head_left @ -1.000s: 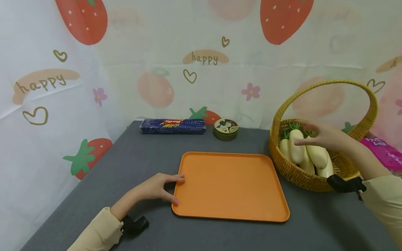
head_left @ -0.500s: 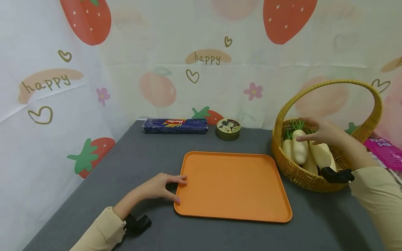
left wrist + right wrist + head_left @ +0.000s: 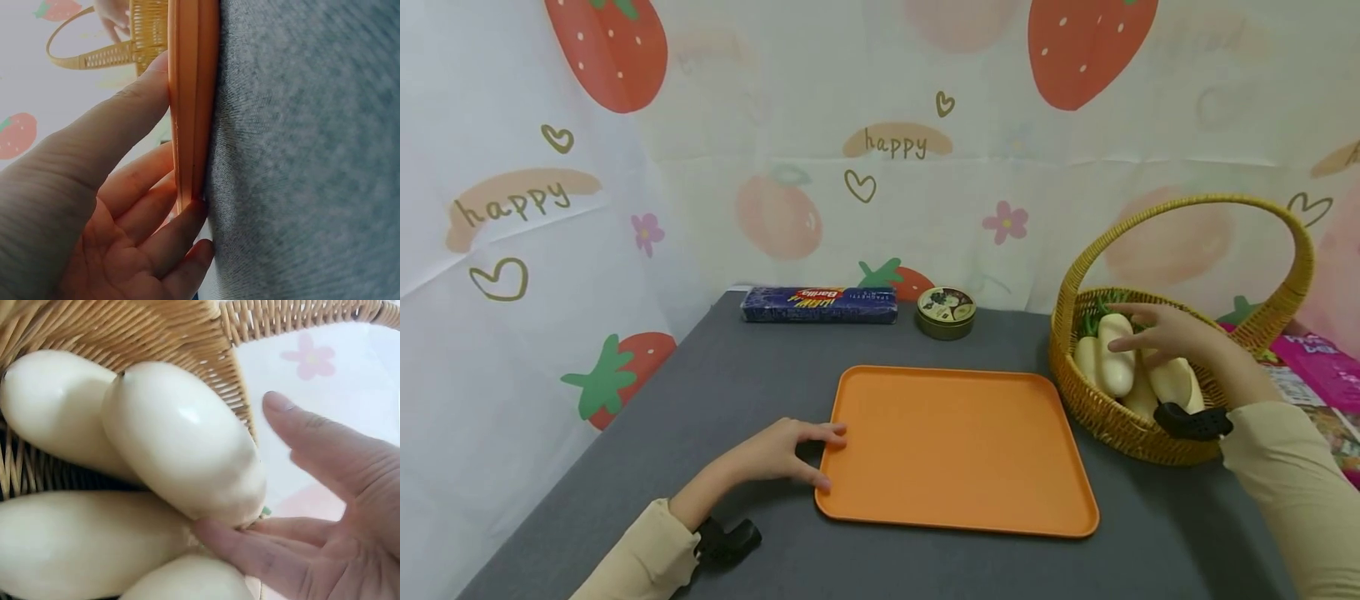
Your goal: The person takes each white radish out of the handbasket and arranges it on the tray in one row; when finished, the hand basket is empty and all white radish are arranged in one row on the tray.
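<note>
A flat orange tray (image 3: 955,450) lies on the dark grey tabletop. My left hand (image 3: 767,454) is at its left edge, thumb and fingertips touching the rim (image 3: 187,112), fingers spread and only slightly bent. To the right stands a wicker basket (image 3: 1105,412) with a tall arched handle, holding several white radishes with green tops. My right hand (image 3: 1183,337) reaches into it over the radishes. In the right wrist view, thumb and fingers are spread apart near the end of the uppermost radish (image 3: 181,437); a finger seems to touch it, but contact is unclear.
A blue spaghetti box (image 3: 820,305) and a round tin (image 3: 946,312) stand at the back of the table. A pink package (image 3: 1318,362) lies right of the basket, partly hidden by it and my arm. A printed cloth (image 3: 737,100) hangs behind.
My right hand has lowered slightly toward the radishes, and its forearm has come a little left. The left hand stays at the tray's edge. The head view has shifted slightly.
</note>
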